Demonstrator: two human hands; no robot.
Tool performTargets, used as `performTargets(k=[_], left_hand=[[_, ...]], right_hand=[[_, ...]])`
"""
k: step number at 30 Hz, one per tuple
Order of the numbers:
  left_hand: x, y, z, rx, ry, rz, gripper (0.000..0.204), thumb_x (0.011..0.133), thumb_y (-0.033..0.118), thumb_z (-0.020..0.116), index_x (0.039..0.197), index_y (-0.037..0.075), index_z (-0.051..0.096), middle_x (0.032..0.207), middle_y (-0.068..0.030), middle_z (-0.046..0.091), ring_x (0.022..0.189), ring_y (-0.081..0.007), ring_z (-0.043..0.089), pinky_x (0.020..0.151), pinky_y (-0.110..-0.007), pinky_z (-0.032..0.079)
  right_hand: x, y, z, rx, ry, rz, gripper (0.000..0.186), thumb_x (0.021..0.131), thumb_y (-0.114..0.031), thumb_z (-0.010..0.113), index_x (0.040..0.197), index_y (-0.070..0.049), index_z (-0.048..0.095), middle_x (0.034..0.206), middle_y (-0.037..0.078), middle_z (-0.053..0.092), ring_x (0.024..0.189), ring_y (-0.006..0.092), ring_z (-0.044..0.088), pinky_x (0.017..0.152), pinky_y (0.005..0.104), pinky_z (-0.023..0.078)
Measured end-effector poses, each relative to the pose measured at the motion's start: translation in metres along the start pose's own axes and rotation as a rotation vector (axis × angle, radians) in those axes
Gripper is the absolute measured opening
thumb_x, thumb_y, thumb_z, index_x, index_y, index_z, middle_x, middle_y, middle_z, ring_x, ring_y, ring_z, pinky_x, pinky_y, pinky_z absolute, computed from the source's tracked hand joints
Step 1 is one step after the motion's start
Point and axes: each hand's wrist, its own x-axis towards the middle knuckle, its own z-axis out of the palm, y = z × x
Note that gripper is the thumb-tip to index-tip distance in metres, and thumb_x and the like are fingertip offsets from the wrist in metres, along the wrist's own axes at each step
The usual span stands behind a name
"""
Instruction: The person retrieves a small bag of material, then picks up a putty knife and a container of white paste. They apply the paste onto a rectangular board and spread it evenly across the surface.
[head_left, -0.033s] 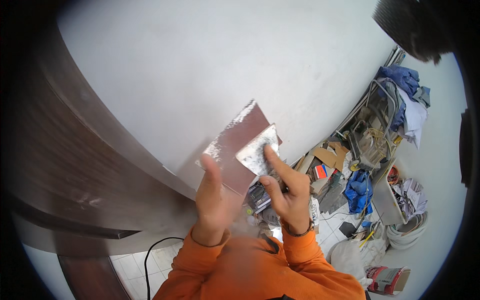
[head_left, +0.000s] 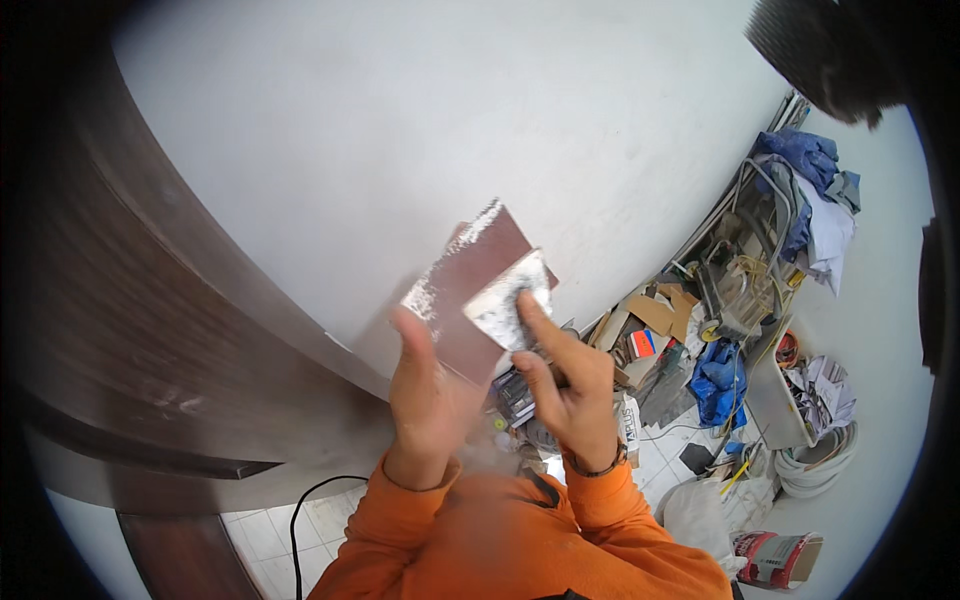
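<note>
A flat, reddish-brown rectangular sheet (head_left: 470,265) rests tilted on my left hand (head_left: 425,400). White powdery residue coats its far-left edge; whether it is sandpaper or a stiff plate I cannot tell. My left thumb stands along its near-left edge, and a fingertip peeks past the far edge while the other fingers are hidden underneath. In my right hand (head_left: 575,395) is a smaller squarish piece (head_left: 508,300), white with grey smudges, overlapping the right part of the sheet. The index finger lies on its face and the thumb is by its near edge.
A white wall (head_left: 420,120) stands ahead, with dark brown wood (head_left: 170,300) at left. Clutter lines the right: a blue bag (head_left: 717,382), cardboard (head_left: 652,315), a white bin (head_left: 775,385), a coiled hose (head_left: 818,465). A black cable (head_left: 293,540) crosses the tiles at lower left.
Both hands have shifted slightly left with the sheet and the smaller piece. A left fingertip now shows past the sheet's far edge.
</note>
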Motion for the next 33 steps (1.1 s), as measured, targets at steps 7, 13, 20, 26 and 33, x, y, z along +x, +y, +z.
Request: performTargets(k=[7,13,20,26,33], left_hand=[[0.0,-0.007,-0.001,0.015,0.193,-0.007,0.068,0.11,0.055,0.038,0.152,0.002,0.039,0.149,-0.0134,0.051,0.138,-0.0288,0.049,0.117,-0.047,0.038],[-0.001,-0.008,-0.002,-0.207,0.243,-0.098,0.067,0.111,0.053,0.036,0.153,0.0,0.039,0.151,-0.0154,0.05,0.14,-0.0302,0.049,0.118,-0.048,0.037],[-0.008,-0.011,-0.007,-0.209,0.172,-0.131,0.068,0.111,0.053,0.035,0.154,0.0,0.036,0.155,-0.0172,0.047,0.142,-0.0319,0.046,0.12,-0.05,0.035],[-0.008,-0.013,-0.009,-0.066,0.158,-0.112,0.074,0.109,0.055,0.037,0.157,-0.001,0.032,0.159,-0.0172,0.042,0.146,-0.0319,0.042,0.122,-0.049,0.031],[-0.012,-0.007,-0.024,-0.006,0.144,-0.21,0.076,0.109,0.056,0.04,0.155,-0.003,0.034,0.156,-0.0185,0.045,0.144,-0.0325,0.045,0.12,-0.05,0.036]], right_hand=[[0.018,0.004,-0.02,-0.21,-0.09,0.075,0.056,0.089,-0.002,0.072,0.144,-0.01,0.062,0.082,0.019,0.068,0.065,0.0325,0.065,0.065,0.0358,0.054],[0.006,0.006,-0.032,-0.345,-0.257,-0.053,0.06,0.092,-0.014,0.072,0.15,-0.018,0.057,0.07,0.012,0.063,0.055,0.0284,0.059,0.054,0.0374,0.048],[0.001,0.014,-0.046,-0.382,-0.261,-0.123,0.06,0.093,-0.024,0.072,0.15,-0.021,0.056,0.062,0.007,0.058,0.047,0.0262,0.055,0.046,0.0387,0.043],[0.0,-0.004,-0.05,-0.38,-0.353,-0.076,0.06,0.088,-0.016,0.077,0.146,-0.019,0.061,0.064,0.01,0.059,0.051,0.0298,0.055,0.051,0.0385,0.045],[0.013,0.019,-0.067,-0.386,-0.144,-0.005,0.055,0.094,-0.021,0.072,0.148,-0.019,0.059,0.067,0.009,0.063,0.05,0.0261,0.056,0.051,0.038,0.046]])
